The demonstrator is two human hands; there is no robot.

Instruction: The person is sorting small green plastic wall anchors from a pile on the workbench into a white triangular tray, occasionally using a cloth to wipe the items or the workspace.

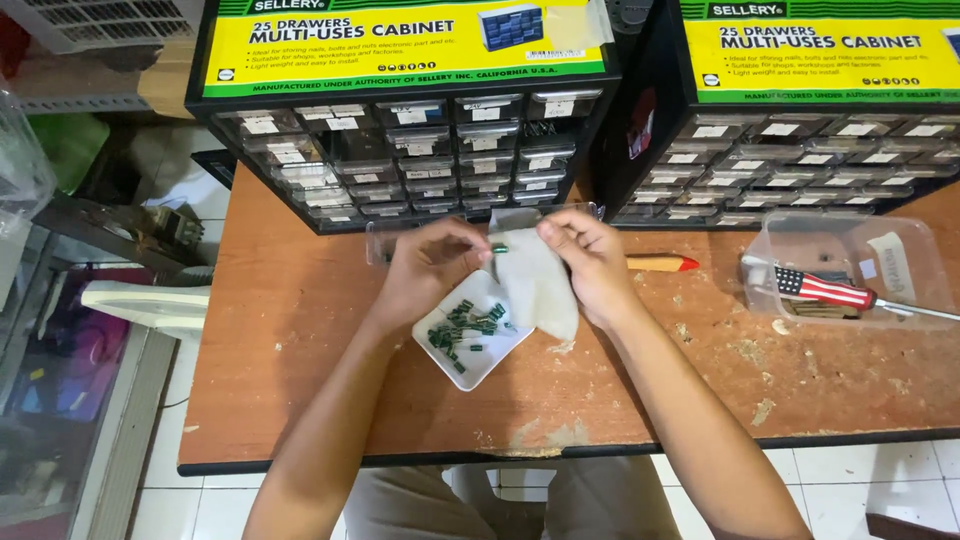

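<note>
Both hands meet above a worn, reddish-brown laminate tabletop [300,340], its surface chipped into pale, ragged patches near the front edge. The left hand [430,265] has its fingers curled in, thumb and forefinger pinched shut on a small green cylindrical component [498,247] held between the two hands. The right hand [590,265] has its fingers bent closed around the upper edge of a soft, off-white crumpled cloth [535,285], which hangs down in a limp fold and overlaps a corner of the dish below. That shallow, square white dish [470,372] with rounded corners lies flat on the table just under the hands and holds a loose scatter of small green components [465,325] with thin leads. Behind the hands stands a black plastic drawer cabinet [420,150] with rows of little clear, labelled drawers; a second black drawer cabinet [800,165] stands just beside it to the right. A wooden-bodied pencil with a red tip [662,263] lies near the right wrist. Further right, a clear, rounded plastic tub [900,250] holds a screwdriver with a striped red, white and blue handle [825,288].
</note>
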